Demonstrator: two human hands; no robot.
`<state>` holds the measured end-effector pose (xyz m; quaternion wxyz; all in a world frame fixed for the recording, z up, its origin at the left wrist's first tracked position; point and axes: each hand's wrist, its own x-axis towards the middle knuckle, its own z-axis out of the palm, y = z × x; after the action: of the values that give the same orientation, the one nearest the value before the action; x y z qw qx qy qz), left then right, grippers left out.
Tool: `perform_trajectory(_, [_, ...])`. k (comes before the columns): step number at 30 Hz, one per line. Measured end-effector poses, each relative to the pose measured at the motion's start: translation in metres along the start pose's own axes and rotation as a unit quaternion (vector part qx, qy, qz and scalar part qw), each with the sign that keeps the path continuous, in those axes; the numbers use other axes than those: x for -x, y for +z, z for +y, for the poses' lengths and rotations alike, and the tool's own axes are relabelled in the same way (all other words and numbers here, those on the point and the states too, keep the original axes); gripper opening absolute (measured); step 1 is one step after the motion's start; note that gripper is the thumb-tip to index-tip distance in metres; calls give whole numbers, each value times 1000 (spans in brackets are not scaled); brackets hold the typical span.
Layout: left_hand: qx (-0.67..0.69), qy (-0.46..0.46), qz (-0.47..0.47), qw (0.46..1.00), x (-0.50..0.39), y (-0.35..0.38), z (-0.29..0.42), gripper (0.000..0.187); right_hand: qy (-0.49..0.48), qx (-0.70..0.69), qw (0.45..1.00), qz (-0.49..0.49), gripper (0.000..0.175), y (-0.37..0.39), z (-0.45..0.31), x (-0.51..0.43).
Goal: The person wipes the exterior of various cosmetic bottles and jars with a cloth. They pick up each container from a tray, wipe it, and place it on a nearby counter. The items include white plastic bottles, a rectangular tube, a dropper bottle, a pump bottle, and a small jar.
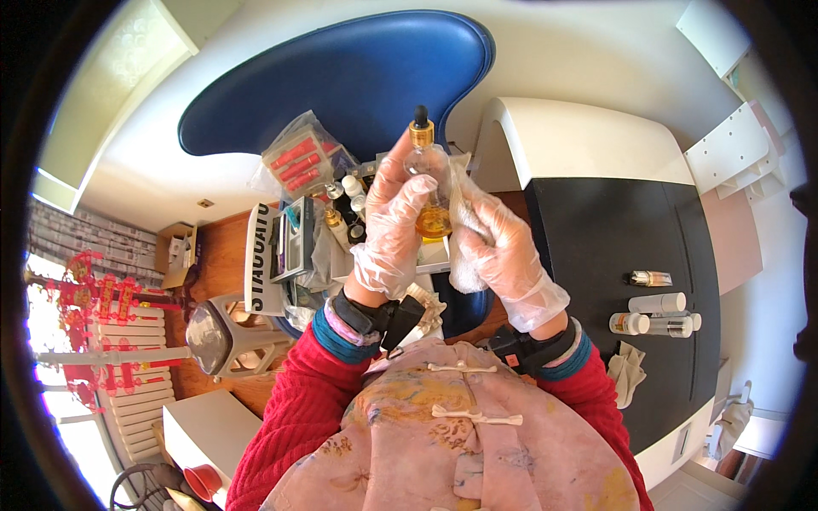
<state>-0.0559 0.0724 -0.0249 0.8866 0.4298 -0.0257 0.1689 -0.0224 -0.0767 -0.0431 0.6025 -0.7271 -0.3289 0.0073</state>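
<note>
My left hand (395, 233), in a clear plastic glove, holds a clear glass dropper bottle (429, 166) upright. The bottle has a gold collar and a black rubber bulb, with amber liquid at its base. My right hand (501, 252), also gloved, grips a whitish cloth (470, 223) at the bottle's right side. Beyond my left hand, several small bottles stand close together, among them a white-capped bottle (351, 186) and a gold-topped bottle (335, 220). A clear plastic bag with red packets (297, 160) lies behind them.
A blue chair (345, 70) holds the bottles, boxes and a grey tray (295, 239). On the black desk top (613, 236) at right lie a white bottle (657, 303), other containers and a crumpled grey cloth (627, 373). A stool (214, 338) stands at left.
</note>
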Motion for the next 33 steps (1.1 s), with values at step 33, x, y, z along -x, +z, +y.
perform_trajectory(33, [-10, 14, -21, 1000, -7, -14, -11, 55, -19, 111, 993, 33, 60, 11, 6, 5])
